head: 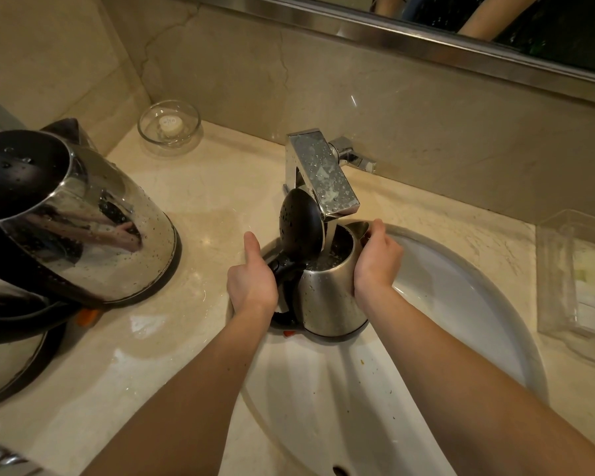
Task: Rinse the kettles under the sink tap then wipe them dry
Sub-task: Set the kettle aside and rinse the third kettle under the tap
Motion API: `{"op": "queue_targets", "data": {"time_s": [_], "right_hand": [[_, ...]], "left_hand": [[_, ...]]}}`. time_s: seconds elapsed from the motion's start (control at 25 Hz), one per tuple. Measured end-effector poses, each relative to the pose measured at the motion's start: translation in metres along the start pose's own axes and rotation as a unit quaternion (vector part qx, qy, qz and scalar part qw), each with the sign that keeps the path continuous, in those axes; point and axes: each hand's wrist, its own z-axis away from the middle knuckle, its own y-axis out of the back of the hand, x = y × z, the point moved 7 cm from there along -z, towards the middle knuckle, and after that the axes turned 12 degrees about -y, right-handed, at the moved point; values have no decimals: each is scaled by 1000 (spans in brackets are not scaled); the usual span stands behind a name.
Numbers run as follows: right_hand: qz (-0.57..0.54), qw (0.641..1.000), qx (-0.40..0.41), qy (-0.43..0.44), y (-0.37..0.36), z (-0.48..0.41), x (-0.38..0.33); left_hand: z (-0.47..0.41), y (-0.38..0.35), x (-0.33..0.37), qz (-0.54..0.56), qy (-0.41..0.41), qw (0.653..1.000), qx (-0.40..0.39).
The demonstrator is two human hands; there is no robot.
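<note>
Along the left edge of the table [217, 187] stands the big kettle [83, 218], steel, beaded with drops, its black top toward me. In front of it, at the near left corner, sits another steel shape with a black rim [11, 359]; I cannot tell what it is, cut off as it is. Behind, near the back wall, a glass dish [169, 123] holds a small white round piece.

My left hand [251, 280] grips the black handle of the small kettle [327, 290]; my fingers are curled round it and mostly hidden, my thumb sticking up. The small kettle is upright over the left rim of the sink [461, 304], its black lid [301, 225] flipped open and standing against the tap [323, 173]. The tap's spout hangs right over the kettle's mouth, and water runs down into it. The raised lid blocks my view of part of the opening.

My right hand [377, 259] holds the kettle's far side, fingers pressed together and wrapped around the steel by the spout.

At the right edge of the table lies a clear plastic box [577, 286] with pale packets inside. A mirror [495, 25] runs along the top of the wall.
</note>
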Motion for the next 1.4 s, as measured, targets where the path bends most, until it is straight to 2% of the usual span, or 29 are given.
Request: {"op": "queue_targets", "data": {"time_s": [1.4], "right_hand": [[-7,1000,1,2,1,1,0]], "left_hand": [[0,-1,-3,-9,-1,1000,-3]]}}
